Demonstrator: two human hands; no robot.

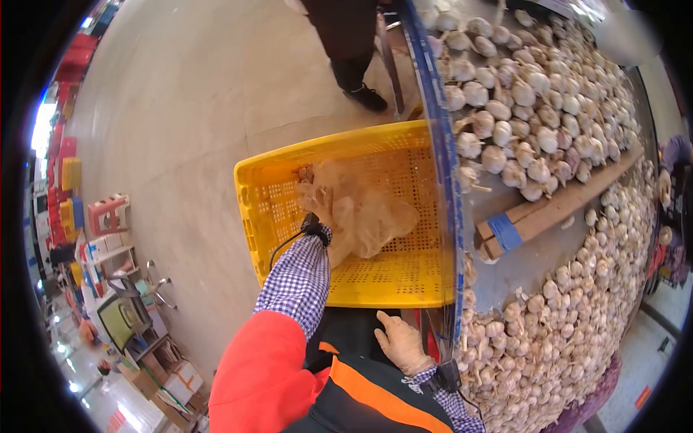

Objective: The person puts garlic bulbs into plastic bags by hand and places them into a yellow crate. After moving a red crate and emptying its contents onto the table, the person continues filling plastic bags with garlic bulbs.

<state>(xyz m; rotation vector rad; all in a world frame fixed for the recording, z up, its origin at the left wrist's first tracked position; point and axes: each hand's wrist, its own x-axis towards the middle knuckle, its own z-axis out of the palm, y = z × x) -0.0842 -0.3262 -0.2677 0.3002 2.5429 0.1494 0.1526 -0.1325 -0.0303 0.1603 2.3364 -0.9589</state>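
My left hand [317,198], in a thin pale glove, reaches into a yellow plastic crate [289,150] with perforated walls. Its fingers blur into a crumpled translucent plastic bag [379,220] lying in the crate, and I cannot tell whether they grip it. A small brownish patch shows beside the fingertips. My right hand [402,344], also gloved, is close to my body, just below the crate's near side and left of the table edge. Its fingers are apart with nothing in them.
On the right is a table with a blue edge [449,180], covered in garlic bulbs [534,108]. Wooden boards [556,202] with blue tape divide the bulbs. Another person's leg [351,61] stands beyond the crate. A red stool [108,214] is on the floor at left.
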